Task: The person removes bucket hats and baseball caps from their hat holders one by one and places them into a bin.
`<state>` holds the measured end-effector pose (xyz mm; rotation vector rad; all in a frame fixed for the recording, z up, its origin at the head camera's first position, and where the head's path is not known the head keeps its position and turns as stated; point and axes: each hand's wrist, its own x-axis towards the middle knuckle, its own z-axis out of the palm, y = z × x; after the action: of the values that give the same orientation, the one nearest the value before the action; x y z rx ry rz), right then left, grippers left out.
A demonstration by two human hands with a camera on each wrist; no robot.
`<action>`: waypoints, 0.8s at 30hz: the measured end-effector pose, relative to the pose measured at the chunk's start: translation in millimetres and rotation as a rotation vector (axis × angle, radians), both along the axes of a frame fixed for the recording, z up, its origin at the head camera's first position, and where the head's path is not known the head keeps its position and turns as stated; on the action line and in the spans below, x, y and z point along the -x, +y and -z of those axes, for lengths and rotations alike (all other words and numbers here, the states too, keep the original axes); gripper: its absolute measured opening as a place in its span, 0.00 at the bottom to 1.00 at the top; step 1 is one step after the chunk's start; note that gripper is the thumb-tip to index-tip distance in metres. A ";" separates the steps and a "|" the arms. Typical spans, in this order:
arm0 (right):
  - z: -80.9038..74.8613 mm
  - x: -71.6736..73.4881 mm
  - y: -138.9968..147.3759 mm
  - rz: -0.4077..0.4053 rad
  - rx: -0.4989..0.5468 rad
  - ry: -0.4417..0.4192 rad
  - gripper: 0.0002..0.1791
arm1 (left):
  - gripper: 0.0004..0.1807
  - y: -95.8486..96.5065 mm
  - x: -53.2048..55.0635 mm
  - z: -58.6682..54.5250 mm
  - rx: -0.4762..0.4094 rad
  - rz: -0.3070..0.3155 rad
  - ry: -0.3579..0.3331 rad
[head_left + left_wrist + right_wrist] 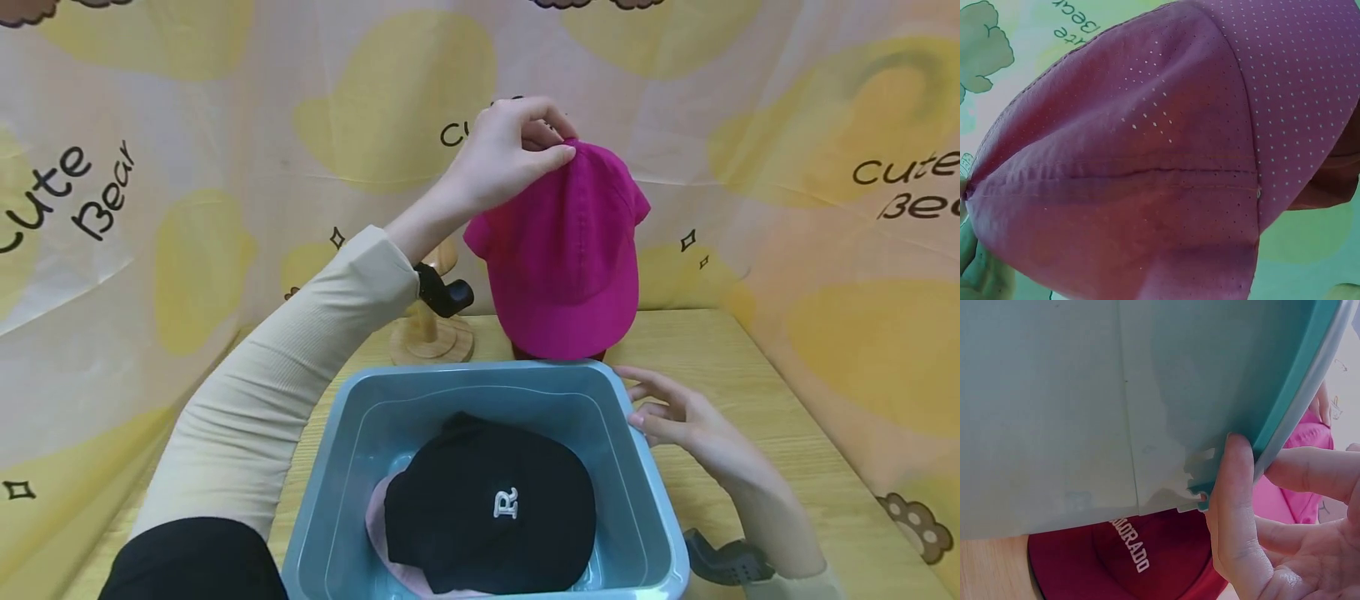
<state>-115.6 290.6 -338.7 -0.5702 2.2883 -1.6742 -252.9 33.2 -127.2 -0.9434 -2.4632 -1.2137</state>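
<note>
My left hand (510, 158) pinches a magenta baseball cap (570, 242) by the top of its crown. The cap hangs behind the basin, brim down. Up close in the left wrist view, the cap (1147, 156) shows seams and tiny holes. At the far right corner of a blue plastic basin (667, 533), my right hand (667, 417) grips the rim with thumb and finger. Inside the basin, a black cap (487, 517) with a white R lies over a pale pink cap (378, 521), which is mostly covered.
A wooden stand (431, 337) with a round base is behind the basin's left corner. A maroon cap (1147, 562) with white lettering lies beyond the basin. Something black and rounded (195, 558) fills the lower left. Printed cloth (840, 333) surrounds the wooden table (810, 483).
</note>
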 end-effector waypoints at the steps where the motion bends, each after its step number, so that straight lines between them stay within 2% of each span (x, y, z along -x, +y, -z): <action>1: 0.1 0.5 -0.2 0.001 -0.001 -0.001 0.30 | 0.08 -2.5 -0.9 -0.1 -0.030 0.006 -0.025; 4: -0.3 1.6 -1.4 0.004 -0.007 -0.003 0.30 | 0.08 -10.0 -4.2 0.8 -0.115 0.021 -0.088; 8: -1.1 1.9 -2.0 0.016 -0.022 0.003 0.29 | 0.08 -18.9 -9.7 2.8 -0.179 0.021 -0.122; 17: -1.0 3.2 -0.5 -0.003 0.003 0.018 0.29 | 0.06 -32.8 -25.5 5.4 -0.182 -0.019 -0.139; 24: -1.3 2.4 1.3 -0.002 0.002 0.013 0.30 | 0.04 -39.9 -37.7 9.9 -0.181 0.009 -0.112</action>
<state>-118.0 291.9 -337.5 -0.5857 2.2942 -1.6768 -215.2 -6.7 -137.1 -0.8599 -2.3833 -1.5006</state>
